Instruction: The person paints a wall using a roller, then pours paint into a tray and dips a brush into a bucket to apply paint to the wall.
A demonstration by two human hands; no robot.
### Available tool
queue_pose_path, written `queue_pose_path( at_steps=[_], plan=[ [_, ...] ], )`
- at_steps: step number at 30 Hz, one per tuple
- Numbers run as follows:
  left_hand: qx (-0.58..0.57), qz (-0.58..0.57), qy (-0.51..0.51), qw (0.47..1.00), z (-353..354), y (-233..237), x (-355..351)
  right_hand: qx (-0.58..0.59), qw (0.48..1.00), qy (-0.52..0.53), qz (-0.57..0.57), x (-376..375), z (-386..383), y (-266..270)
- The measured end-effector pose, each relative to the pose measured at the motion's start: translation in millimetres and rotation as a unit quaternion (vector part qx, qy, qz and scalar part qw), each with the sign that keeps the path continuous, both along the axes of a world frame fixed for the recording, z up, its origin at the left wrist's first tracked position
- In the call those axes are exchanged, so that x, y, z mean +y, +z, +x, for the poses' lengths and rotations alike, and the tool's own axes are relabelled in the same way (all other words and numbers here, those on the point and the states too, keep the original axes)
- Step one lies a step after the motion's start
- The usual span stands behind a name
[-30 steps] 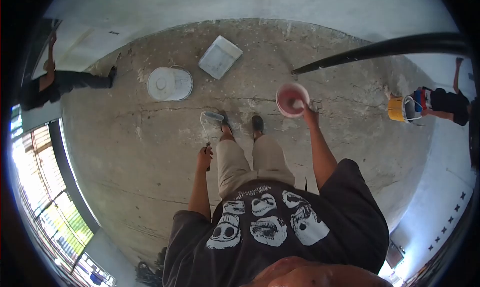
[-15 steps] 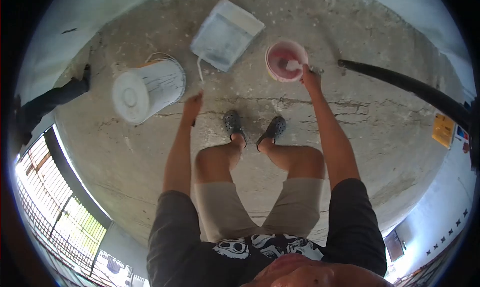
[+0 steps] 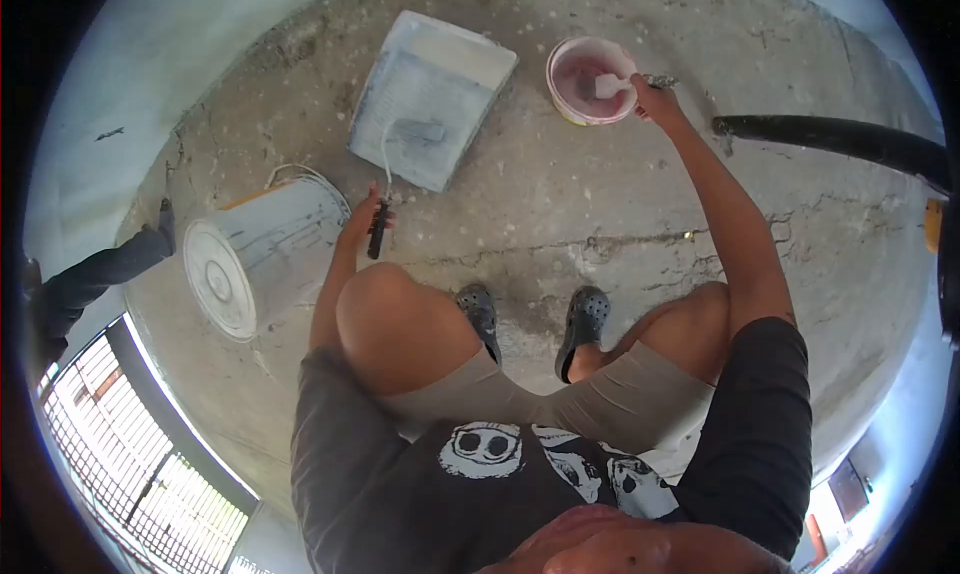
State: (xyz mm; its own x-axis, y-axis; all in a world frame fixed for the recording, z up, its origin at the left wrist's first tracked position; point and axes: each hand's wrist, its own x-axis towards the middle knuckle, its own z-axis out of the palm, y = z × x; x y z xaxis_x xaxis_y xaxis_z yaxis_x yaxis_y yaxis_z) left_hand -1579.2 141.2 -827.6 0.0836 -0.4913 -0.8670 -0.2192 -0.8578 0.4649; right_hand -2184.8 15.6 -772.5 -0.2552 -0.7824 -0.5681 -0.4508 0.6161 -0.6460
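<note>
My left hand (image 3: 361,219) is around the black handle (image 3: 377,232) of a paint roller, thumb pointing up and fingertips showing beside the grip. The roller's bent white frame leads to its grey roller head (image 3: 420,131), which lies on the paint-smeared tray (image 3: 490,59). My right hand (image 3: 655,99) is closed at the rim of a small pinkish bucket (image 3: 561,94). It grips what looks like a paintbrush (image 3: 610,86), its broad whitish end inside the bucket and a speckled end sticking out past the hand.
A large white lidded pail (image 3: 285,239) stands left of the tray, its side streaked with paint. A thick black pole-like object (image 3: 830,139) reaches in from the right. Another person's leg (image 3: 110,274) is at the left. The concrete floor (image 3: 560,234) is cracked.
I have lowered into a deeper squat, knees apart. The roller head now shows on the tray, and the handle shows in my left hand. My right hand remains at the bucket.
</note>
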Motion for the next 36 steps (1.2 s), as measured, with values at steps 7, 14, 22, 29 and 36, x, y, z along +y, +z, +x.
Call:
queue_pose_path(
  at_steps=[7,14,22,29,36],
  plan=[
    [0.014,-0.020,0.035,0.999,-24.6,-20.6,-40.3,0.006,0.999,-0.035,0.008,13.8,9.5,4.3],
    [-0.063,-0.030,-0.017,0.997,-32.2,-9.6,-48.7,0.013,0.999,-0.023,-0.028,13.9,8.4,-2.6],
    [0.029,-0.185,0.010,0.982,-31.6,-10.4,-34.0,0.007,0.999,-0.027,-0.022,7.7,9.4,-1.6],
    [0.020,-0.228,0.010,0.973,-39.6,9.2,-36.3,0.019,0.999,-0.037,-0.020,-2.3,10.8,-1.3],
    [0.029,-0.195,-0.022,0.980,-43.4,18.7,-39.2,0.033,0.999,-0.026,-0.019,-6.2,9.7,-2.7]
  ],
)
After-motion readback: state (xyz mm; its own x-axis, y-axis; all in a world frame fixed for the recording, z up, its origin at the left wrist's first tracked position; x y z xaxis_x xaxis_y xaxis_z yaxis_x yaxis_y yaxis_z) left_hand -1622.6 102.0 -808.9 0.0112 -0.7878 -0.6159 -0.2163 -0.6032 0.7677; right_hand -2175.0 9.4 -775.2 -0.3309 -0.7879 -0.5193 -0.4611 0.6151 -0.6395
